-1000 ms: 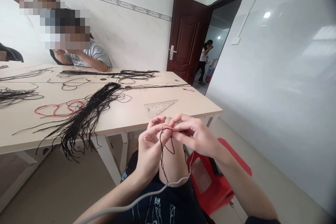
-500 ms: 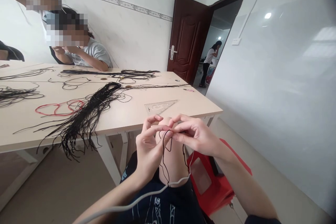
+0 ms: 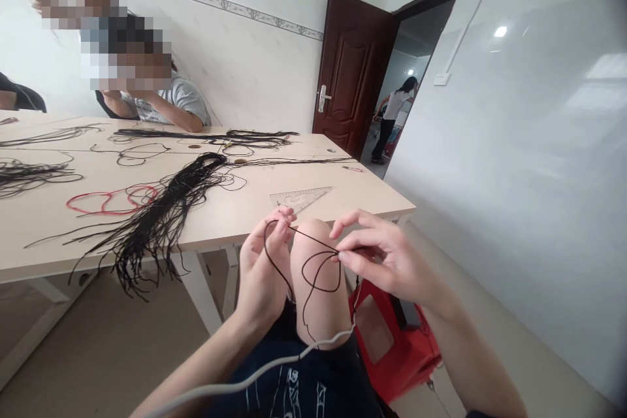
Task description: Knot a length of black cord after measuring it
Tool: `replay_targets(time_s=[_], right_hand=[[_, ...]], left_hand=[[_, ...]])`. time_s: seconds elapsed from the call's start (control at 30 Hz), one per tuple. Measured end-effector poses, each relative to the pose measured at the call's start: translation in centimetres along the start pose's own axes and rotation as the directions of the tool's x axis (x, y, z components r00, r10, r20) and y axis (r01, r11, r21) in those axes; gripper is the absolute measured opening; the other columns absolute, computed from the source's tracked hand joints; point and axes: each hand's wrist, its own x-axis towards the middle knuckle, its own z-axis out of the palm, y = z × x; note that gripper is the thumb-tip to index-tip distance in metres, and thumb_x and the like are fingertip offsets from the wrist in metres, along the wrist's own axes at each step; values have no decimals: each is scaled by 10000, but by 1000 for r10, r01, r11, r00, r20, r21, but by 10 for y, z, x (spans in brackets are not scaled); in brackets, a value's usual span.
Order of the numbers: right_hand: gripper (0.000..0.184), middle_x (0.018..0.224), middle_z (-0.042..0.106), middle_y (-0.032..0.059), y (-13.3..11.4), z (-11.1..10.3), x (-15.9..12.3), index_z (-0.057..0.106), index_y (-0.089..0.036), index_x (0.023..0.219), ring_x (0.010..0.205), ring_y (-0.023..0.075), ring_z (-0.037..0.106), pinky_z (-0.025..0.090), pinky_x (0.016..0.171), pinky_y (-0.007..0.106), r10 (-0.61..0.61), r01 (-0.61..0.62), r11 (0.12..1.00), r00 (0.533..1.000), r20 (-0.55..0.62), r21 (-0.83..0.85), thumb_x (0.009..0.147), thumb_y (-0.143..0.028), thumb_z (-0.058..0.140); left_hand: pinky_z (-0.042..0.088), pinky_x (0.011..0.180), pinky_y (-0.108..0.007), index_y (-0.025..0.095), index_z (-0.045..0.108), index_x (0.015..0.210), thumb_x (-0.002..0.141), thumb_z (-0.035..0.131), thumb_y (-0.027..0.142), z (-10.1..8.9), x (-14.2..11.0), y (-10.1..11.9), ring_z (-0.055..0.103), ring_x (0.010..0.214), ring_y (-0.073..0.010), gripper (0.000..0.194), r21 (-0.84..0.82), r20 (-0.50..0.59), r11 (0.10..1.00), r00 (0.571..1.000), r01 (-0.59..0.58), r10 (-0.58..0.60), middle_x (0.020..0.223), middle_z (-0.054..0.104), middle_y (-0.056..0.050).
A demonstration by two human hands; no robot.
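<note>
A thin black cord [image 3: 321, 289] runs between my two hands in front of my raised knee [image 3: 321, 313]. My left hand [image 3: 264, 261] pinches one stretch of it between thumb and fingertips, and a bend of cord hangs down from there. Thumb and index finger of my right hand [image 3: 379, 255] close on the cord where several strands meet, with loose loops drooping to the left of that grip. Below the hands, a pale cable [image 3: 255, 375] crosses my lap, and the cord's lower end reaches down to it.
On the table [image 3: 255, 209] lie a big bundle of black cords [image 3: 171, 209], a red cord [image 3: 93, 204], a clear set square [image 3: 301, 197] and further cords. A red stool [image 3: 396, 353] stands at my right. Two people sit or stand across the table; another person [image 3: 392, 114] is beyond the open door [image 3: 350, 72].
My hands have moved apart from fingertip contact, the left one leftward and the right one rightward. The cord is now drawn out between them, with loops showing.
</note>
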Motion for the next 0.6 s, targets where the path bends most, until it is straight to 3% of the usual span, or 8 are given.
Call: replay_targets(time_s=[0.1,0.2,0.43,0.53,0.6], right_hand=[[145,936,547,29,-3,-4,-2,615,-160,730,534,38,431,390,467,185,-6,6,1000,1000,-15,-5,811,-114,504],[139,940,548,29,-3,-6,-4,620,-157,729,548,39,443,388,470,183,-5,5,1000,999,-34,-3,803,-109,512],[122,939,535,31,2,-10,-8,612,-155,716,546,40,429,360,456,191,70,-69,998,995,-65,10,801,-138,526],[131,930,528,35,4,-12,-9,610,-153,709,555,46,429,352,451,190,92,-92,996,993,-72,-1,806,-146,522],[134,926,524,37,5,-13,-9,610,-152,709,561,48,432,356,456,192,99,-99,995,993,-69,-1,809,-151,520]], left_hand=[[397,654,-172,168,571,643,622,677,244,-7,7,-1,514,824,-94,133,-56,-126,990,983,127,-133,858,559,12],[398,589,-179,166,551,642,617,652,235,-20,8,-9,525,722,-85,125,-79,-204,959,938,272,-282,795,569,21],[427,544,-233,140,533,658,688,525,134,-69,0,-20,551,618,-118,31,-62,-332,836,778,545,-532,715,565,-28],[415,512,-253,124,550,695,700,520,120,-98,-5,-23,538,580,-135,31,25,-413,800,735,599,-538,709,558,-49],[380,485,-236,131,556,729,713,529,134,-114,-11,-23,507,561,-126,32,127,-508,821,747,557,-428,699,534,-35]])
